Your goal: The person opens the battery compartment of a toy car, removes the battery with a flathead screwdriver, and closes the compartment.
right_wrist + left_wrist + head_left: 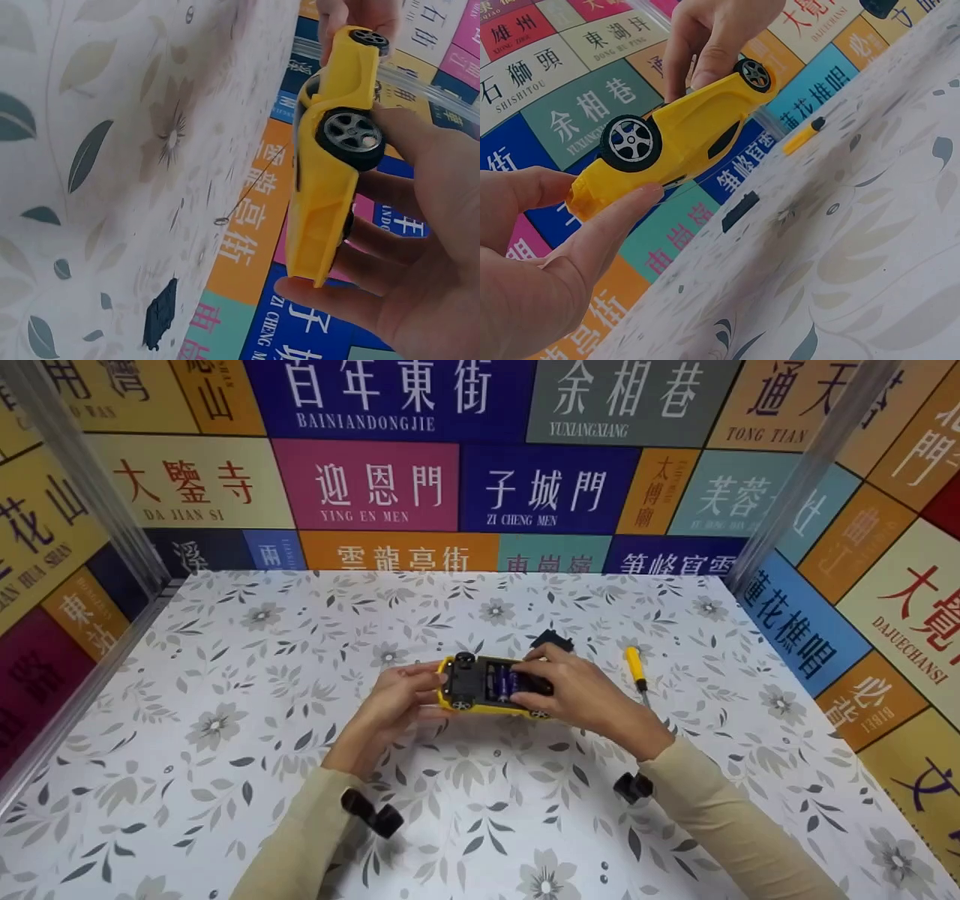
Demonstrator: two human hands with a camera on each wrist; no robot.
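A yellow toy car (444, 706) is held upside down over the table, its black underside facing up. My left hand (397, 694) grips one end between thumb and fingers, also seen from the side in the left wrist view. Purple batteries (504, 681) show in the open compartment in the car's underside. Over that compartment, my right hand (574, 690) has its thumb and fingertips bent in on the batteries; the fingertips partly cover them. The right wrist view shows the right fingers close against the underside, near a black wheel (351, 139).
Beyond the right hand lies a black cover-like piece (553, 640) on the floral tablecloth (262, 720). A yellow-handled screwdriver (636, 667) lies to the right, its shaft partly behind the right forearm. Walls printed with Chinese signs (367, 484) enclose the back and sides.
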